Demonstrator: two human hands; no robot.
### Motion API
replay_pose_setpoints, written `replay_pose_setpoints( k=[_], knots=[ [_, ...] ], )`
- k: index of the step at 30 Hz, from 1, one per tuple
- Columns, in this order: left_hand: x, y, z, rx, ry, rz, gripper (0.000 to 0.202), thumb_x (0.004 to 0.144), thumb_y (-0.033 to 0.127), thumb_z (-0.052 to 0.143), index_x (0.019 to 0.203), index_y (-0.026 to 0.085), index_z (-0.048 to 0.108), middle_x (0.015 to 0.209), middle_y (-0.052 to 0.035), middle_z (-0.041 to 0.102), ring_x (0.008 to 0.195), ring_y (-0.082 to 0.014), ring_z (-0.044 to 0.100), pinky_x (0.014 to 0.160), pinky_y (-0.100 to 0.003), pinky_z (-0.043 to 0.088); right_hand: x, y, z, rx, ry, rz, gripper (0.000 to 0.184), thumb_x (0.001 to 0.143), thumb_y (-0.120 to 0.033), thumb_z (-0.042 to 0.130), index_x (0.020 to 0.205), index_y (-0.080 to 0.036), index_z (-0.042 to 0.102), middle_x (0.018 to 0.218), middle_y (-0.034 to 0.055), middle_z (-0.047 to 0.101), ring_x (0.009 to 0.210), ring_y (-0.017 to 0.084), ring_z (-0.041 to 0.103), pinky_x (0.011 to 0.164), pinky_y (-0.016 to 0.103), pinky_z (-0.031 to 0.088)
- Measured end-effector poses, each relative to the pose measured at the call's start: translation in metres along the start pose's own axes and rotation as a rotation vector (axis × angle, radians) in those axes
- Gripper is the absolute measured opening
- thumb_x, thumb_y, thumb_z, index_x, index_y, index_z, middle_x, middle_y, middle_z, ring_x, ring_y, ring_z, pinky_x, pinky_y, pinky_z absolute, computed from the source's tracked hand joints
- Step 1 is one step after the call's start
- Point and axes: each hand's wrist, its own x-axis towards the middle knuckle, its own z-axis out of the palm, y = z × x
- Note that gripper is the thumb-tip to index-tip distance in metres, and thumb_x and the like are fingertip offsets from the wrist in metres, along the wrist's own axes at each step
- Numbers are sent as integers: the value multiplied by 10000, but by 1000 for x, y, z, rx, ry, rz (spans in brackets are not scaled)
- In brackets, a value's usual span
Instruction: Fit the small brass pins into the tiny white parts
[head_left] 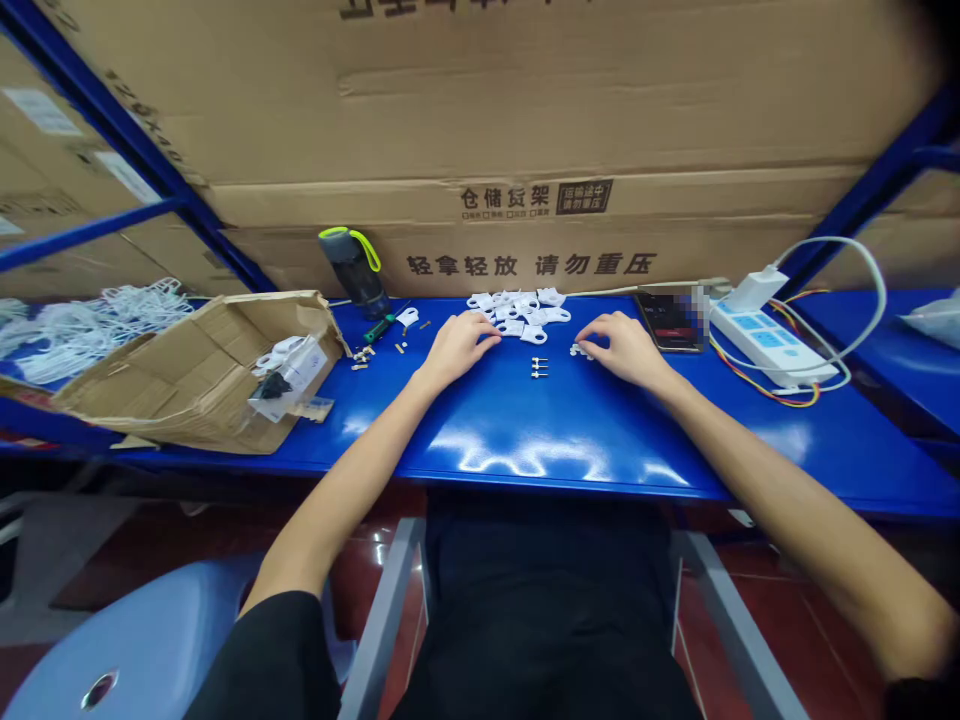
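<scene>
My left hand (456, 347) rests palm down on the blue shelf top (555, 430), fingers curled loosely at the near edge of a pile of small white plastic parts (519, 312). My right hand (624, 346) lies to the right of that pile, its fingertips pressed on a small white piece (576, 350). Between the hands lie three short metal pins (539, 367) in a row.
An open cardboard box (196, 372) with white parts lies at the left, white wire pieces (90, 322) behind it. A dark bottle (354, 268), a green screwdriver (379, 326), a phone (670, 320) and a power strip (769, 342) with cables stand along the back. Big cartons (525, 150) wall off the rear.
</scene>
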Motion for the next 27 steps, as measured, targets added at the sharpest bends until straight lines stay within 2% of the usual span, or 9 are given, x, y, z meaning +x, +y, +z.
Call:
replay_pose_setpoints(
  k=[4, 8, 12, 15, 21, 27],
  knots=[
    [-3, -14, -9, 18, -47, -37, 252, 1033, 355, 623, 1070, 221, 833, 1101, -100, 773, 1019, -267, 655, 921, -383, 489, -2, -2, -1, -16, -53, -28, 189, 970, -340, 655, 950, -252, 821, 1119, 86, 793, 1036, 324, 658, 849, 440, 479],
    [-6, -17, -20, -29, -92, -38, 256, 1015, 391, 639, 1022, 237, 843, 1087, -89, 771, 992, -263, 652, 937, -389, 484, -3, -8, -1, -30, -77, -33, 187, 972, -346, 664, 965, -254, 827, 1131, 91, 789, 1037, 328, 656, 814, 433, 465],
    [-9, -23, -30, -65, -117, -45, 241, 989, 391, 671, 1016, 239, 855, 1099, -82, 781, 1013, -263, 659, 912, -374, 478, -3, -7, -2, -54, -102, 0, 181, 973, -347, 676, 978, -265, 837, 1139, 94, 781, 1076, 345, 651, 815, 437, 460],
    [-10, -32, -35, -88, -159, -85, 267, 982, 420, 668, 990, 239, 864, 1033, -78, 784, 965, -250, 664, 864, -358, 477, -3, -7, -1, -62, -104, 6, 177, 971, -342, 681, 990, -269, 841, 1138, 95, 778, 1070, 345, 647, 819, 439, 462],
    [-13, -51, -38, -107, -207, -117, 268, 960, 452, 684, 974, 257, 867, 972, -64, 790, 868, -223, 649, 792, -337, 452, -4, -9, 0, -63, -84, 5, 178, 973, -341, 675, 987, -266, 837, 1133, 98, 779, 1051, 338, 646, 816, 431, 464],
    [-13, -46, -36, -92, -238, -158, 274, 936, 457, 713, 981, 238, 870, 951, -71, 783, 856, -234, 667, 780, -340, 454, -3, -9, -1, -72, -101, 11, 189, 980, -363, 674, 989, -264, 835, 1133, 98, 780, 1057, 334, 646, 806, 418, 451]
  ],
)
